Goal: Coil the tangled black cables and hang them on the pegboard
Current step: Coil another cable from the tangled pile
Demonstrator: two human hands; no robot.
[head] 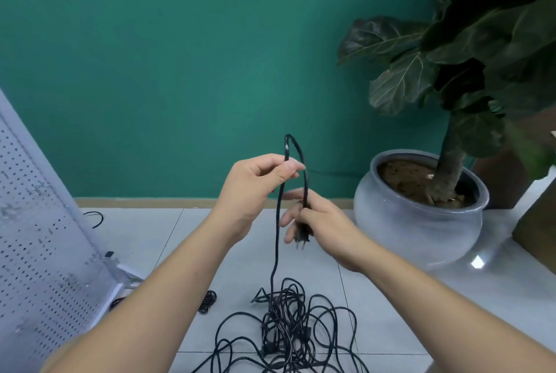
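Nearest you: tangled black cables (288,333) piled on the tiled floor (391,321), bottom centre, between your forearms. A small separate black bundle (207,302) lies on the floor just left of the pile, beside your left forearm. One strand (276,240) runs up from the pile to your left hand (258,180), whose fingers (290,167) pinch it, thumb against forefinger. Above the pinch the strand makes a tight hairpin bend and drops to your right hand (316,222), which is lower and just beside the left. The right fingers curl round the strand just above its plug (301,238), prongs pointing down. Both hands are up off the floor. The white pegboard (45,252) is at far left, its base on the floor, with a black cable loop (95,219) on the floor past its edge. Further back: a grey pot (421,231) holding a big-leafed plant (469,50) on the right, and a green wall (180,56) behind.
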